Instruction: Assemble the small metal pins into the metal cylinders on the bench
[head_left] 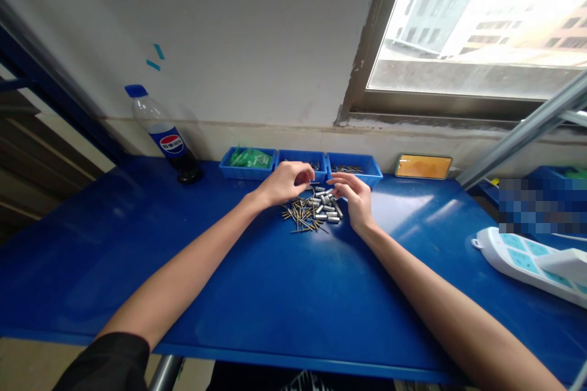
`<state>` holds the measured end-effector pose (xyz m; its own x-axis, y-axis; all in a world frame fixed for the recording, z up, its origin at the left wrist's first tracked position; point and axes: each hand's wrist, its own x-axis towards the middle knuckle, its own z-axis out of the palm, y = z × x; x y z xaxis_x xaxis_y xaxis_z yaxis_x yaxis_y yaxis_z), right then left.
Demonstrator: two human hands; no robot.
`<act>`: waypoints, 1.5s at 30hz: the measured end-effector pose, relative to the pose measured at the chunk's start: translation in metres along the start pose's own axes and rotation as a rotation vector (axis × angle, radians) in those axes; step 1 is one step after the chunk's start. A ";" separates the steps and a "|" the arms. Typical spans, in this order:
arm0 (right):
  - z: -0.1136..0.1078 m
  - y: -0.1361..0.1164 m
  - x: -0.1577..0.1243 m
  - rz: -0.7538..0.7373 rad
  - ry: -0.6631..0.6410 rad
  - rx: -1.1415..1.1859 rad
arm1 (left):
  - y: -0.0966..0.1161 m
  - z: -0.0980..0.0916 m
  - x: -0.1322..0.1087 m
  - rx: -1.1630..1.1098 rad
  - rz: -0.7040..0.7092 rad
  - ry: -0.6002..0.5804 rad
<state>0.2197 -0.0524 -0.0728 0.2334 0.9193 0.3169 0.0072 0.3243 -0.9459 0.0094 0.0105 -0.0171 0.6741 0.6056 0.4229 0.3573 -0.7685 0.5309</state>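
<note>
On the blue table (275, 293) lies a small heap of thin gold pins (300, 215) and short silver metal sleeves (324, 208). My left hand (287, 181) hovers over the back of the heap with its fingers curled; whether a small part sits between them is too small to tell. My right hand (354, 195) rests at the heap's right edge, fingertips pinched together close to the silver sleeves. Both forearms reach in from the near edge of the table.
Three blue trays stand along the wall: one with green pieces (248, 162), a middle one (316, 159), and one with dark pins (353, 168). A cola bottle (165, 134) stands at the back left. A phone (423, 166) and a white power strip (527, 259) lie to the right.
</note>
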 end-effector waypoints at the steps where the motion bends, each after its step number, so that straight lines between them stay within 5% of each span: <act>1: 0.001 -0.002 -0.001 0.002 -0.018 -0.022 | 0.002 0.001 0.000 -0.055 -0.016 0.032; 5: 0.005 -0.007 -0.003 0.019 -0.084 -0.075 | 0.008 0.003 0.000 -0.175 -0.068 0.107; 13: 0.002 -0.009 -0.003 0.067 -0.186 -0.020 | 0.008 0.007 -0.001 -0.179 -0.100 0.056; 23: -0.003 0.007 0.002 0.012 0.039 0.001 | -0.003 -0.020 -0.005 0.139 -0.193 -0.318; 27: -0.002 0.003 0.002 0.020 0.063 -0.012 | -0.010 -0.020 -0.008 0.137 -0.196 -0.383; 40: -0.003 0.004 0.002 0.018 -0.009 -0.033 | -0.012 -0.008 -0.006 0.171 -0.162 -0.341; 45: -0.002 0.002 0.001 0.033 -0.016 0.010 | -0.002 -0.009 -0.002 0.086 -0.109 -0.144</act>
<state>0.2218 -0.0513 -0.0749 0.2177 0.9330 0.2867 -0.0097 0.2958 -0.9552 0.0022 0.0126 -0.0123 0.7121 0.6547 0.2536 0.4829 -0.7189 0.4999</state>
